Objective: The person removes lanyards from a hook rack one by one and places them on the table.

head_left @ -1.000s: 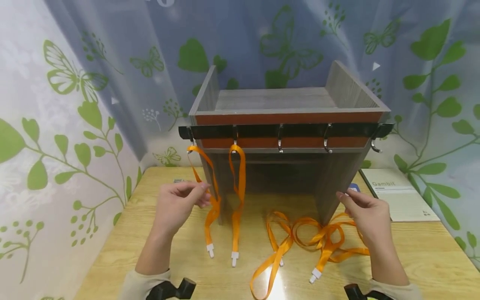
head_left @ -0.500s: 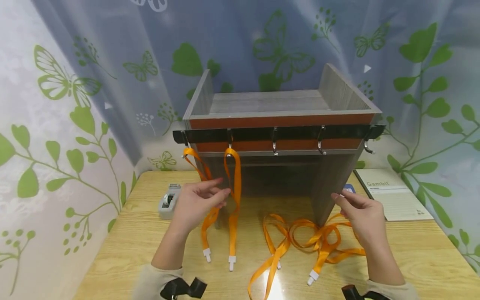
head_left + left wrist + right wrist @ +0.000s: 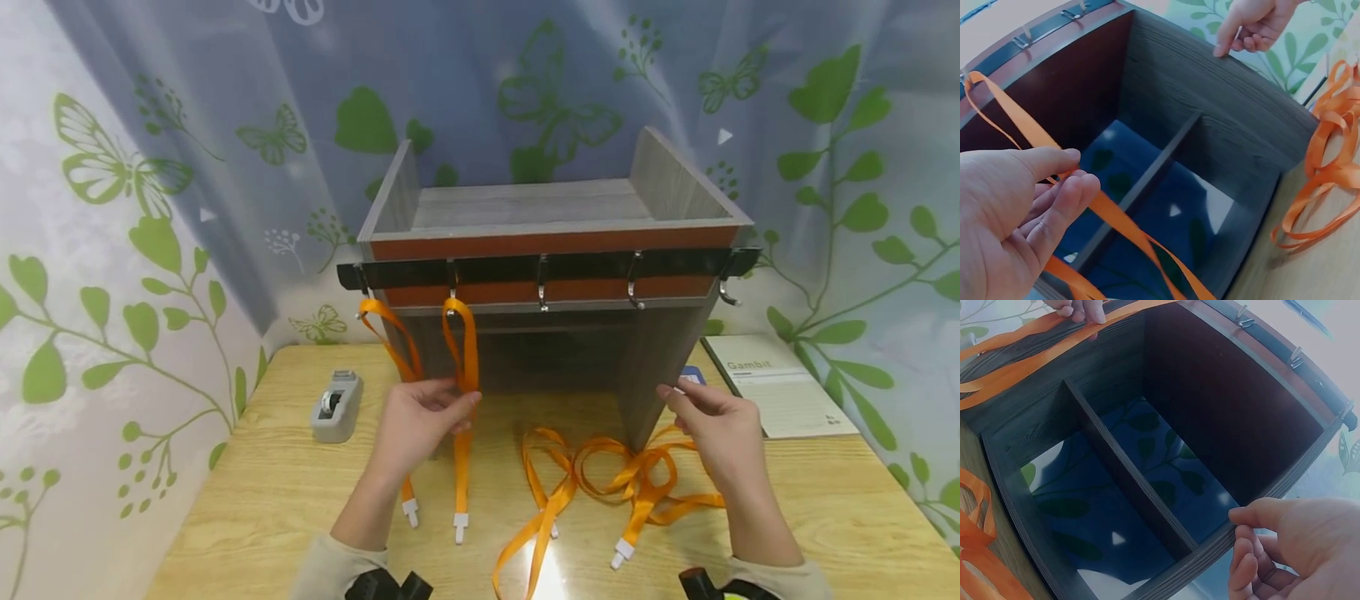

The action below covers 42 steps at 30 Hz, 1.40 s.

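Observation:
My left hand (image 3: 423,417) pinches an orange lanyard (image 3: 471,350) between thumb and fingers. It hangs by its loop from the second hook, a white clip at its lower end. Left of it, another orange lanyard (image 3: 382,310) hangs on the first hook, partly behind my hand. My right hand (image 3: 720,417) holds the front edge of the grey wooden shelf's right side panel, its thumb on the edge (image 3: 1235,519). The black hook rail (image 3: 495,268) runs across the shelf's front. Tangled orange lanyards (image 3: 652,479) lie on the table, left of my right hand.
The grey wooden shelf (image 3: 532,204) stands on the wooden table (image 3: 247,500). Bare metal hooks (image 3: 633,292) line the right part of the rail. A grey tape dispenser (image 3: 337,408) sits at left; a notebook (image 3: 780,387) and a blue item (image 3: 692,374) lie at right.
My left hand has left the first lanyard and moved right to the second, which it now pinches. My right hand stays at the side panel. The view has shifted slightly, baring the tape dispenser.

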Available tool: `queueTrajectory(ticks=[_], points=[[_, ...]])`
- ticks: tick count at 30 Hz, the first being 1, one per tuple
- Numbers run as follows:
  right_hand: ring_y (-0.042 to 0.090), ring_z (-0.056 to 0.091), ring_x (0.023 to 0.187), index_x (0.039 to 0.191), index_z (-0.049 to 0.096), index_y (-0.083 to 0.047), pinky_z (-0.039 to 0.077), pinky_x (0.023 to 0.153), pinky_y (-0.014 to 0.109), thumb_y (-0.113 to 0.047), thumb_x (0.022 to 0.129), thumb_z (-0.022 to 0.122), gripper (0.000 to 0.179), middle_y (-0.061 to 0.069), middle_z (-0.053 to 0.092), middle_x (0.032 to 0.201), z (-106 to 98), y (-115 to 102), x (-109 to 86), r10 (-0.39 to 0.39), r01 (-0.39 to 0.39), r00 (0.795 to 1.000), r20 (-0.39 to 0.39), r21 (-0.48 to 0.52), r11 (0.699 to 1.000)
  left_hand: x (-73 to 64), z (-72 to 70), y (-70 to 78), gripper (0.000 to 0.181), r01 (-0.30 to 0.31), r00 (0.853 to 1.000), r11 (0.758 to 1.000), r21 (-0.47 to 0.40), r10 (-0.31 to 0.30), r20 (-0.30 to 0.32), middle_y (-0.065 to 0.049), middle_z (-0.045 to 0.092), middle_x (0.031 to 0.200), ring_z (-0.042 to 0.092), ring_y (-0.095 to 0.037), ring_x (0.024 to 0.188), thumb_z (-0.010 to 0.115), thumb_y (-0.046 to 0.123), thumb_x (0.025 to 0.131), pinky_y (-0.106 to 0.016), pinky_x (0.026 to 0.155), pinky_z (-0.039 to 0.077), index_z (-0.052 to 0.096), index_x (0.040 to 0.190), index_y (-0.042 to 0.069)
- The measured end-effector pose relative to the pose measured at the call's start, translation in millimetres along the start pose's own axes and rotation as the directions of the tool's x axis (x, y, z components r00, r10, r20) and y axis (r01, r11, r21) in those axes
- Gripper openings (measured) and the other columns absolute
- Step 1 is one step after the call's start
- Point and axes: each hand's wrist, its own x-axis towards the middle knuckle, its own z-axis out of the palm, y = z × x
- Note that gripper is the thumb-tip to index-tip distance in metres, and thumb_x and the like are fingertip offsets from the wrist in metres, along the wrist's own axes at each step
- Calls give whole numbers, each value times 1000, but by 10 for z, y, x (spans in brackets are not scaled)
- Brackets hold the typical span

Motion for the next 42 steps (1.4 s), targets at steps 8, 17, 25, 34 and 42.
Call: queueTrajectory(ticks=[8,17,25,34,42], points=[[6,57,73,128,68,-5,55,68,15,-43,94,68,51,-23,68,86,30,29,-19,18,-18,1000,7,-2,1000,-34,32,-65,21,-2,1000,1000,5,2,25,-12,75,79,73,-21,64,81,20,85,-29,59,61,77,94,2],[6,57,71,125,69,-5,54,65,15,-43,93,69,50,-20,67,79,36,30,-3,8,-8,1000,-5,0,1000,-65,-14,-3,17,-27,998,999,36,25,62,-9,74,72,73,-33,66,77,19,88,-22,48,52,76,83,3],[5,56,70,126,68,-3,53,63,15,-40,94,68,49,-26,71,85,22,3,19,-6,6,1000,9,23,1000,-95,-176,348,15,-74,997,997,29,73,23,-16,76,79,73,-33,67,77,13,88,-31,59,62,74,86,-2],[5,56,70,123,71,-6,53,62,17,-41,93,70,46,-20,68,80,-11,20,18,-3,3,1000,-5,14,1000,-218,-330,815,13,-197,980,980,24,197,-12,-15,77,82,74,-19,65,79,12,86,-34,63,63,76,85,-1],[6,57,75,128,68,-8,54,66,18,-45,94,68,50,-24,68,88,-27,5,25,7,-7,1000,21,-19,1000,-228,-433,1041,11,-298,954,954,23,298,-21,-10,79,90,75,-13,72,74,1,87,-31,64,63,77,96,-3]])
